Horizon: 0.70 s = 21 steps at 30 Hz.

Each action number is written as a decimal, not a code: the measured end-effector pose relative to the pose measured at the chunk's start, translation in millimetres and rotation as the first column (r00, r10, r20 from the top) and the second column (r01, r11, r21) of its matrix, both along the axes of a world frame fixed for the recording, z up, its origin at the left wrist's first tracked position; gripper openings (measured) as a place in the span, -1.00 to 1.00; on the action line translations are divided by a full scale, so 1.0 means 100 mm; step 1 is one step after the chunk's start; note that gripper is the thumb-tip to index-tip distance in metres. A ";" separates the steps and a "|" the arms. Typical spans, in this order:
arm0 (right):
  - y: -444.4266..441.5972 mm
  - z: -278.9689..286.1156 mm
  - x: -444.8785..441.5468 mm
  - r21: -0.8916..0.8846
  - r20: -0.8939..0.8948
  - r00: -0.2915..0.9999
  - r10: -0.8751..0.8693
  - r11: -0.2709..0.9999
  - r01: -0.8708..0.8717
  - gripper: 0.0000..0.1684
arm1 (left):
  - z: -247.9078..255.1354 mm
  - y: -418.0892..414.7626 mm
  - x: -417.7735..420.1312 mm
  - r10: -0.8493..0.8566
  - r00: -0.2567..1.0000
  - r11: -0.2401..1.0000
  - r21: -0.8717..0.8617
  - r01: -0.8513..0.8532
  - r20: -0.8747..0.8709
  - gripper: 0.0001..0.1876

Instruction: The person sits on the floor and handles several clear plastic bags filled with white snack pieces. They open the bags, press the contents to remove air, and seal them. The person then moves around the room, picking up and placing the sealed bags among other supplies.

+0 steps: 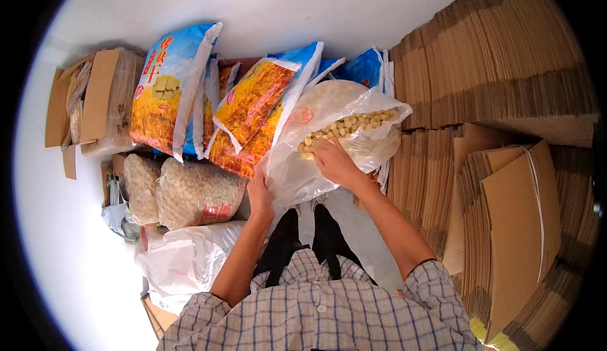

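A large translucent plastic bag (303,180) lies open in front of me, with many small pale-yellow pieces of dry food (353,125) showing through its mouth. My left hand (260,190) grips the bag's near left edge. At the opening, my right hand (334,161) touches the pieces, its fingertips partly among them; whether it holds any cannot be seen. Just left of the bag, a small printed orange packet (256,99) rests on larger blue and orange printed sacks (237,154).
Flattened cardboard boxes (488,66) are stacked high along the right, some tied in a bundle (517,218). To the left stand a big printed sack (166,90), an open carton (100,97), filled clear bags (194,192) and a white plastic bag (189,256). A white wall (294,4) rises behind.
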State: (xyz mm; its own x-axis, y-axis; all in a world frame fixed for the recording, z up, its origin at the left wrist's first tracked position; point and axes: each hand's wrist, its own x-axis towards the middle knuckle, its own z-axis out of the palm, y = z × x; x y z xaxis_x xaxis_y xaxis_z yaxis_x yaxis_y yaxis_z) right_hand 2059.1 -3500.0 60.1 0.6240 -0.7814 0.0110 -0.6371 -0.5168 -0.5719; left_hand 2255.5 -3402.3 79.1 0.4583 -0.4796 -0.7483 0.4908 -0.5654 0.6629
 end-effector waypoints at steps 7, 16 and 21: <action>0.28 -0.61 -0.71 0.491 -0.729 0.625 0.279 0.849 0.194 -0.53 | 0.18 -0.10 -0.19 -0.042 0.998 0.993 -0.115 0.036 -0.045 -0.58; 0.66 -0.73 -1.75 0.192 -0.660 0.511 -0.550 0.535 0.823 -0.28 | 0.05 -0.09 -0.50 -0.241 0.967 0.955 -0.200 0.220 -0.083 -0.60; 0.41 -0.32 -1.48 0.276 -0.511 0.495 -0.702 0.412 0.868 -0.08 | 0.12 -0.16 -0.43 -0.213 0.971 0.951 -0.252 0.182 -0.105 -0.61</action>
State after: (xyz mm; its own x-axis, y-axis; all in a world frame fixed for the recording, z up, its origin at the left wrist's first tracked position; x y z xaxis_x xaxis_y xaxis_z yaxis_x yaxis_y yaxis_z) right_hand 1911.5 -3459.0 27.7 -0.3693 -0.7663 -0.5258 -0.7740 0.5667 -0.2823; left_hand 2212.2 -3418.2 91.4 0.2432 -0.7223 -0.6474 0.4759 -0.4927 0.7285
